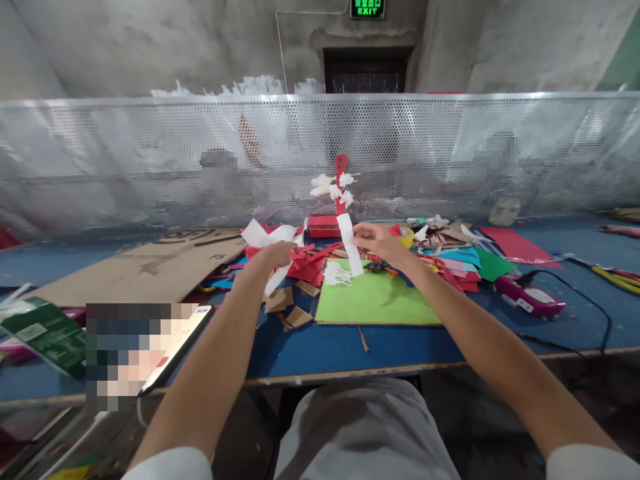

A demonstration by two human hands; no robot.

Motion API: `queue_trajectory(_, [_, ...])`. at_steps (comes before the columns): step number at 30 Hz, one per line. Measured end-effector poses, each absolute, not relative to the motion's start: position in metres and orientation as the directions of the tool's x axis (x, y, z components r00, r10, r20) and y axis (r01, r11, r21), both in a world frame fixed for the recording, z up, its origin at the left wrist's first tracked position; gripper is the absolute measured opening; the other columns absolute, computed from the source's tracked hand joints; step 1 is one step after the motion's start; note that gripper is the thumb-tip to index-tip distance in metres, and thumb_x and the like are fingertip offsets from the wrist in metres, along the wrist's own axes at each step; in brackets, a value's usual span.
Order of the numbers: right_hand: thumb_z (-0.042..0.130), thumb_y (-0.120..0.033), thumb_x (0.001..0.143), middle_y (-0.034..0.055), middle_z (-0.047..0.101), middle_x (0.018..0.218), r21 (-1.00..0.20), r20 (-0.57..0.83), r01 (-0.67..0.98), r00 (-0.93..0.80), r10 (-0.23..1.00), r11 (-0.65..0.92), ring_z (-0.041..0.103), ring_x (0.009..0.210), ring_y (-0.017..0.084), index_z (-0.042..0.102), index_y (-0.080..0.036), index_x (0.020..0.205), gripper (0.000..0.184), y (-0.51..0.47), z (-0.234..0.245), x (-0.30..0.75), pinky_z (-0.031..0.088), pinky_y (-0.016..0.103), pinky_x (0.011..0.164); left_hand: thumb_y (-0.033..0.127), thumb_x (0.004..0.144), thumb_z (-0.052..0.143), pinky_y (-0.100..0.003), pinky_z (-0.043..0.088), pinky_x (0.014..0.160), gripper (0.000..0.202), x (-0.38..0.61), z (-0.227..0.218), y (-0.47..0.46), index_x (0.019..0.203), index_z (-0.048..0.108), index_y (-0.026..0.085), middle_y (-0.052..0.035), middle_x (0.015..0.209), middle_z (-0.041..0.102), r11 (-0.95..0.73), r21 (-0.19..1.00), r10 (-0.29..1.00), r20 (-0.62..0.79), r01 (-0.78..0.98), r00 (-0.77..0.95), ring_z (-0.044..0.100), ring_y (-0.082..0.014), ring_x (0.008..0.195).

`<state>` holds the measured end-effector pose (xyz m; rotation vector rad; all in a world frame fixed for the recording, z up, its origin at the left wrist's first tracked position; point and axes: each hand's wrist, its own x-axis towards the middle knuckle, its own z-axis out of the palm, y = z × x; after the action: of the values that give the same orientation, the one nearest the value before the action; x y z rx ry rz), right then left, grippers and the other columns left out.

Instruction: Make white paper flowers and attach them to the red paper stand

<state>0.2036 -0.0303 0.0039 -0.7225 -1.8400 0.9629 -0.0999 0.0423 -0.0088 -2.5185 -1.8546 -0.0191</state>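
Observation:
Raised over the green sheet, my right hand (pixel 376 241) pinches a white paper strip (pixel 351 248) between thumb and fingers. My left hand (pixel 279 254) is closed among the scraps; its fingertips are partly hidden, so what it grips cannot be made out. White paper (pixel 261 233) shows behind and below that hand, and red paper strips (pixel 307 264) lie just right of it. A bunch of cut white paper (pixel 337 274) is at the left part of the light green sheet (pixel 380 303). Beyond the strip stands a red upright piece (pixel 341 203) with white paper flowers on it.
Flat brown cardboard (pixel 145 267) covers the left, near a lit phone or tablet (pixel 175 347) and a green box (pixel 47 337). To the right lie a purple power socket (pixel 533 298) with a black cable, coloured paper and yellow-handled pliers (pixel 617 277). A perforated metal screen (pixel 425 153) stands behind.

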Motion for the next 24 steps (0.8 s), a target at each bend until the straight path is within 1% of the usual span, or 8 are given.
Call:
queue_trajectory(3, [0.071,-0.039,0.079,0.0012,0.064,0.079,-0.850,0.433,0.094,-0.436,0.789,0.518,0.055,0.061,0.011,0.065,-0.020,0.092,0.024,-0.033,0.004,0.202,0.047,0.024,0.055,0.005,0.061,0.054,-0.024,0.049,0.068,0.063,-0.101,-0.007,0.046,0.121,0.064,0.021,-0.0090,0.109,0.069,-0.300,0.004,0.954,0.013,0.954,0.300,0.065,-0.0204,0.087])
queue_trajectory(8, [0.070,-0.042,0.079,0.0013,0.064,0.075,-0.862,0.404,0.120,-0.425,0.810,0.492,0.056,0.061,0.011,0.064,-0.019,0.088,0.025,-0.036,0.006,0.202,0.048,0.024,0.057,0.014,0.064,0.055,-0.023,0.048,0.059,0.060,-0.104,-0.003,0.049,0.123,0.063,0.019,-0.0053,0.095,0.070,-0.349,0.165,0.937,0.057,0.923,0.344,0.063,-0.0166,0.071])
queue_trajectory(12, [0.069,-0.045,0.080,0.0011,0.063,0.070,-0.867,0.387,0.135,-0.421,0.820,0.479,0.056,0.058,0.011,0.065,-0.018,0.083,0.027,-0.034,0.006,0.203,0.047,0.024,0.055,0.013,0.065,0.058,-0.023,0.048,0.067,0.055,-0.101,-0.002,0.043,0.119,0.065,0.021,-0.0055,0.100,0.070,-0.301,0.040,0.953,0.022,0.953,0.301,0.064,-0.0177,0.080])
queue_trajectory(15, [0.068,-0.047,0.081,0.0021,0.064,0.069,-0.858,0.391,0.155,-0.423,0.817,0.490,0.055,0.057,0.011,0.067,-0.018,0.082,0.029,-0.032,0.005,0.204,0.045,0.024,0.053,0.012,0.067,0.059,-0.027,0.048,0.074,0.047,-0.092,0.001,0.035,0.112,0.067,0.020,-0.0094,0.108,0.070,-0.267,0.014,0.956,0.129,0.964,0.263,0.065,-0.0222,0.092])
queue_trajectory(17, [0.068,-0.046,0.081,0.0025,0.064,0.069,-0.853,0.396,0.167,-0.411,0.821,0.495,0.054,0.056,0.011,0.068,-0.018,0.082,0.028,-0.031,0.005,0.204,0.044,0.025,0.051,0.016,0.074,0.057,-0.029,0.048,0.077,0.036,-0.080,0.006,0.029,0.107,0.068,0.020,-0.0092,0.107,0.071,-0.339,0.143,0.918,0.265,0.930,0.294,0.066,-0.0230,0.093])
queue_trajectory(19, [0.069,-0.045,0.079,0.0023,0.064,0.069,-0.852,0.399,0.177,-0.392,0.829,0.493,0.053,0.054,0.011,0.067,-0.019,0.082,0.027,-0.030,0.004,0.204,0.044,0.025,0.050,0.023,0.082,0.054,-0.028,0.049,0.078,0.024,-0.064,0.011,0.020,0.102,0.067,0.020,-0.0077,0.097,0.072,-0.489,0.330,0.854,0.370,0.808,0.366,0.066,-0.0204,0.089])
queue_trajectory(22, [0.071,-0.043,0.077,0.0023,0.066,0.073,-0.839,0.426,0.178,-0.373,0.824,0.514,0.054,0.055,0.011,0.067,-0.019,0.086,0.026,-0.027,0.002,0.204,0.045,0.025,0.051,0.037,0.092,0.047,-0.030,0.052,0.076,0.029,-0.037,0.017,0.004,0.107,0.061,0.016,-0.0086,0.087,0.072,-0.619,0.656,0.771,0.405,0.431,0.491,0.068,-0.0172,0.081])
queue_trajectory(24, [0.071,-0.041,0.078,0.0026,0.067,0.076,-0.823,0.444,0.181,-0.385,0.809,0.538,0.057,0.059,0.012,0.067,-0.020,0.090,0.025,-0.026,0.001,0.204,0.047,0.025,0.053,0.040,0.091,0.052,-0.031,0.053,0.078,0.032,-0.022,0.017,-0.006,0.112,0.057,0.016,-0.0085,0.089,0.071,-0.616,0.751,0.717,0.407,0.240,0.566,0.068,-0.0175,0.083])
